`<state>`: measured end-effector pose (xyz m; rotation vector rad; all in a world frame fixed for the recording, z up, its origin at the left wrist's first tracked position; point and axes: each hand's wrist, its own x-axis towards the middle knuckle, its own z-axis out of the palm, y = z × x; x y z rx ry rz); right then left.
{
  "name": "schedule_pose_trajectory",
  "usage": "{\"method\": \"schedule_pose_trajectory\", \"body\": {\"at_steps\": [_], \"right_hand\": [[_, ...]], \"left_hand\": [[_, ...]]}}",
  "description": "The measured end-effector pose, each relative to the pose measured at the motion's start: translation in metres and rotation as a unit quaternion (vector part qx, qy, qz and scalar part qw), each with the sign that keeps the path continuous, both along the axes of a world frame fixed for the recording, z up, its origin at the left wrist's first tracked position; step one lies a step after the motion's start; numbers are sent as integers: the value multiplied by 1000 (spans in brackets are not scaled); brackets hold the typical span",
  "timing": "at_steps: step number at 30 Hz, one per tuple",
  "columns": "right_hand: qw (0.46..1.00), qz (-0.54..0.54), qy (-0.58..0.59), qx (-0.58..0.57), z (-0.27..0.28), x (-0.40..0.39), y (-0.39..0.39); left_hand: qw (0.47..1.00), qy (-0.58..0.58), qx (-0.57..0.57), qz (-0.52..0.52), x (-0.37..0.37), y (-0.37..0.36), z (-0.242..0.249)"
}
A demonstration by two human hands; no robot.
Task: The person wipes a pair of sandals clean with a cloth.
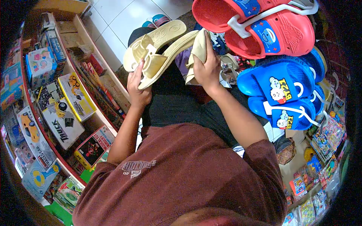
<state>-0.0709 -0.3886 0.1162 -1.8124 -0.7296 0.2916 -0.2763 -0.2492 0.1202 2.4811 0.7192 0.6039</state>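
A pair of cream sandals (pixel 170 60) is held in front of me, soles turned partly sideways and joined near the straps by a white tag or tie. My left hand (pixel 138 83) grips them by the strap end, with the thumb up against the strap. A folded pale yellow cloth (pixel 199 52) is in my right hand (pixel 207 71), pressed against the tip of the nearer sandal. My right fingers are mostly hidden behind the cloth.
Red clogs (pixel 290 35) and blue slides (pixel 260 81) hang close at the right on white hooks. Boxed toys, including a truck box (pixel 60 116), fill shelves at the left. Packaged toys (pixel 328 139) line the lower right. White floor tiles (pixel 124 19) show ahead.
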Motion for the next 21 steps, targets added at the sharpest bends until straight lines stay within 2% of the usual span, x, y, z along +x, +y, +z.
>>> {"method": "schedule_pose_trajectory", "body": {"at_steps": [3,12,21], "right_hand": [[998,-2,-57,-5,-13,0,-1],[998,9,-60,-34,-18,-5,-3],[998,6,-51,-29,-22,-11,-2]], "left_hand": [[1000,-8,-2,2,1,-1,0],[998,5,-50,28,0,-3,1],[998,-1,-49,34,1,-5,1]]}}
